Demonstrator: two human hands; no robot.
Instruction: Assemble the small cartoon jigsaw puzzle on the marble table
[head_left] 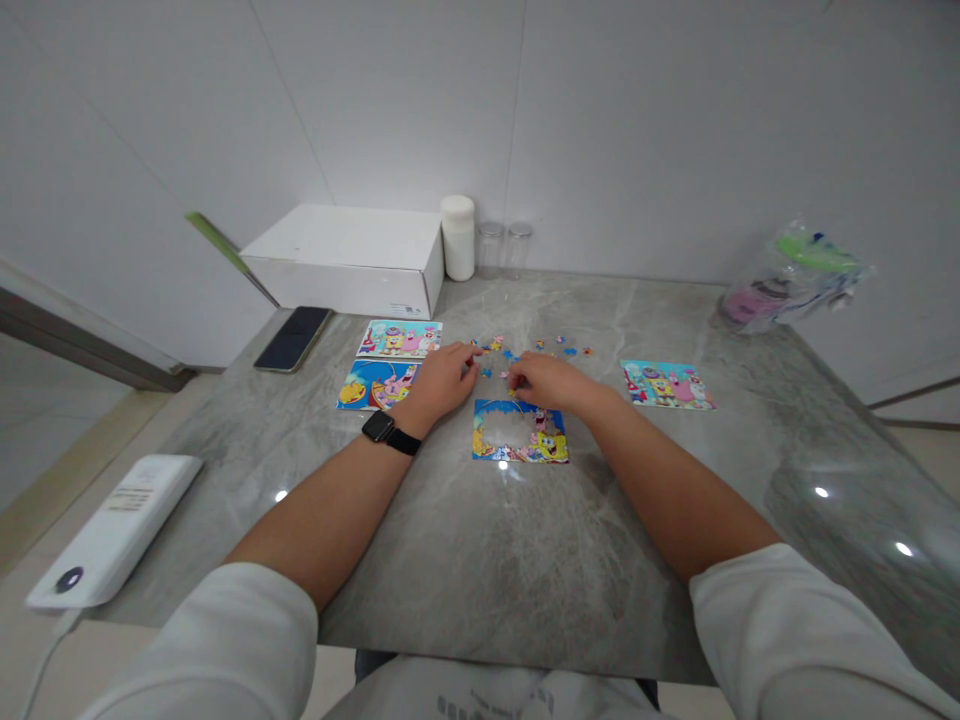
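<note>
Your right hand [547, 380] has its fingertips bunched near the far edge of the puzzle [553, 449]; I can't tell whether they hold anything. Your left hand [448, 378] spreads forefinger and thumb beside the loose pieces [496, 343], scattered beyond the puzzle. Left of it lies a card [367, 384], then a phone [294, 338].

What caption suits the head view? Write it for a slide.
Left hand and right hand near loose puzzle pieces and an unfinished puzzle on a table.
</note>
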